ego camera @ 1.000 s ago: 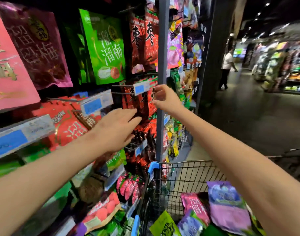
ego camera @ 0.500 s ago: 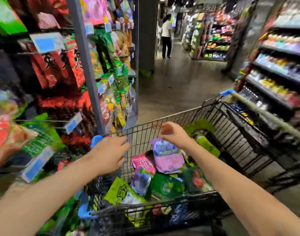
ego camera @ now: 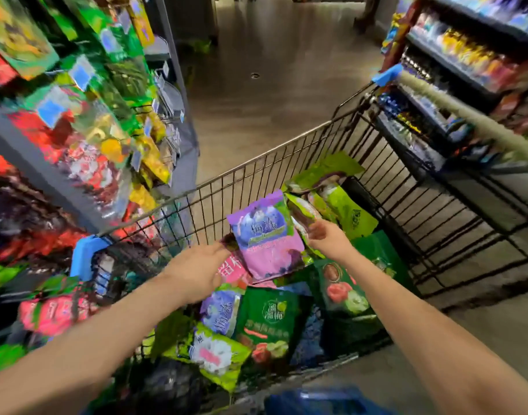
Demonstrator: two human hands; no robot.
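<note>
Your two hands meet over the cart [ego camera: 256, 178] in a shop aisle, with the purple packet [ego camera: 265, 238] between them at the centre of the frame. The packet stands tilted, face toward you, above the heap of snacks and not yet lying among them, which reads as the closing instant of setting it down. Your left hand [ego camera: 201, 272], just below and left of centre, is spread with its fingers straight. Its tips sit at the packet's lower left corner, seemingly to steady it and guide it flat. Your right hand [ego camera: 328, 239], right of centre, has its fingers curled at the packet's right edge; blur makes it impossible to tell whether they pinch the foil or only rest beside it. Under the packet lie a pink packet [ego camera: 231, 272], a dark green packet [ego camera: 268, 319] and, toward the bottom of the frame, a lime packet [ego camera: 220, 351]. All are flat and overlapping, so the load is loose and a new one will likely slide unless laid on a level patch. More green packets [ego camera: 351, 212] lean by the wire wall right of centre. The cart sits close beside the snack rack [ego camera: 77, 139] filling the left of the frame, a short reach from hook to basket, while its handle [ego camera: 472, 121] points toward the shelves [ego camera: 466, 46] at upper right
</note>
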